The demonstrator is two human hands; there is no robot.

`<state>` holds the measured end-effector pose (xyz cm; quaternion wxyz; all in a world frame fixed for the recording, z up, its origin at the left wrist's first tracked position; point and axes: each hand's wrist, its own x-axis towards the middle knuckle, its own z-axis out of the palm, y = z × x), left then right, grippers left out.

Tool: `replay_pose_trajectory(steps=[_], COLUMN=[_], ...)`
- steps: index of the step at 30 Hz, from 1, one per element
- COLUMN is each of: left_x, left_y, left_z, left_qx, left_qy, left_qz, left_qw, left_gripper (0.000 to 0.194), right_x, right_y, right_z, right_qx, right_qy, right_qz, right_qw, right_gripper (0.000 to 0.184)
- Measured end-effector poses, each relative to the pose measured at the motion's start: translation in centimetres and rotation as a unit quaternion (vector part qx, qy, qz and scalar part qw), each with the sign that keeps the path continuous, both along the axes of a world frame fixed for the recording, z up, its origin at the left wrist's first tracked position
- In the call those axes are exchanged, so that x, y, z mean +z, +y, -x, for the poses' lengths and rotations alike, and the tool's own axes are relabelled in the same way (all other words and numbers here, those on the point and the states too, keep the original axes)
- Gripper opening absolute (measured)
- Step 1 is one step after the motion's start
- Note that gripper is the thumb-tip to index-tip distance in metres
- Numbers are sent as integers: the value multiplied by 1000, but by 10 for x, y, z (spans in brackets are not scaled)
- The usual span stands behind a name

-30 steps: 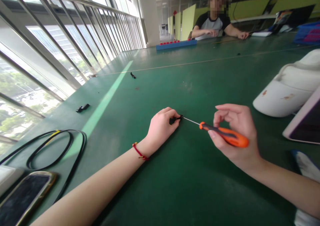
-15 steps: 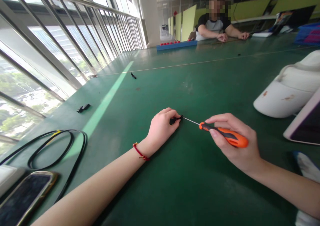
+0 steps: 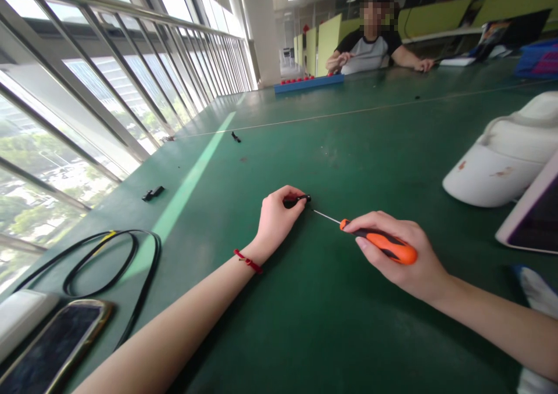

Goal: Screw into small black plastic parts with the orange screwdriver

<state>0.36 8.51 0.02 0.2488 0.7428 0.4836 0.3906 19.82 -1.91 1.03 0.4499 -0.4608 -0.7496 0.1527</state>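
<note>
My left hand is closed around a small black part, pinched between thumb and fingers just above the green table. Its exact kind is too small to tell, and my fingers cover some of it. In my right hand is an orange and black screwdriver, gripped by its handle. The thin shaft points left, its tip just below and right of the black part, seemingly apart from it. A tiny dark speck shows at the tip; I cannot tell what it is.
Black pieces lie at the left, with another farther back. A coiled black cable and a phone are at lower left. White bottle and tablet stand right. Across the table sits a person behind a blue rack.
The screwdriver tip has come away from the black part, moving slightly down and left. My left hand has turned the part a little. The person opposite has raised one hand.
</note>
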Motion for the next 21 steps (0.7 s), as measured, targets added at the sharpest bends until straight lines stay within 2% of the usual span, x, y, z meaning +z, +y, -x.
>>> replay_pose_trajectory(steps=[5, 10, 12, 16, 21], left_x=[-2, -2, -1, 1, 1], left_y=[1, 2, 2, -1, -9], left_z=[1, 1, 0, 0, -2], left_qx=[-4, 0, 8, 12, -24], left_qy=[-10, -18, -19, -3, 77], left_qz=[8, 20, 17, -17, -89], left_qw=[1000, 1000, 1000, 1000, 993], left_gripper=[10, 9, 10, 9, 6], right_x=[-1, -1, -1, 1, 1], right_y=[-2, 2, 3, 2, 3], right_z=[1, 5, 6, 6, 6], right_qx=[25, 95, 108, 110, 103], right_qy=[18, -100, -139, -165, -166], right_qz=[-35, 74, 91, 113, 122], right_qw=[999, 988, 980, 974, 973], right_gripper=[16, 16, 20, 23, 24])
